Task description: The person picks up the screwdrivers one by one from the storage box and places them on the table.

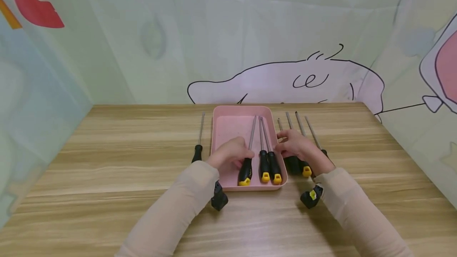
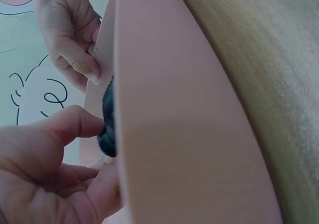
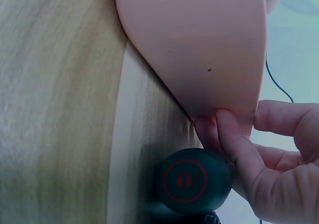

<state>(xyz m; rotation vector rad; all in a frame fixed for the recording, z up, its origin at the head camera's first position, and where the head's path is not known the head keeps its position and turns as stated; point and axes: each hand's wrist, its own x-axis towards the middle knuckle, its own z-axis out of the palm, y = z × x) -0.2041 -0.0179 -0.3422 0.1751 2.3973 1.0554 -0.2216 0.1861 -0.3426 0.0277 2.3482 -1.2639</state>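
Note:
My left hand [image 1: 233, 152] reaches over the pink tray [image 1: 223, 185] and pinches a screwdriver [image 1: 246, 169] with a black handle and yellow end. Its shaft points to the far side of the tray. Two similar screwdrivers [image 1: 264, 165] lie side by side to its right, inside the tray. My right hand [image 1: 298, 146] grips the tray's right wall near the rim; in the right wrist view, fingers [image 3: 232, 134] press on the outer face. Just beside them is a round dark handle end [image 3: 184, 180]. In the left wrist view, the tray wall hides most of the held screwdriver.
Several screwdrivers [image 1: 306, 171] lie on the wooden table [image 1: 107, 162] right of the tray, partly under my right hand and forearm. Another screwdriver [image 1: 197, 154] lies left of the tray, its handle partly covered by my left sleeve. A printed cloth backdrop [image 1: 214, 31] rises behind the table.

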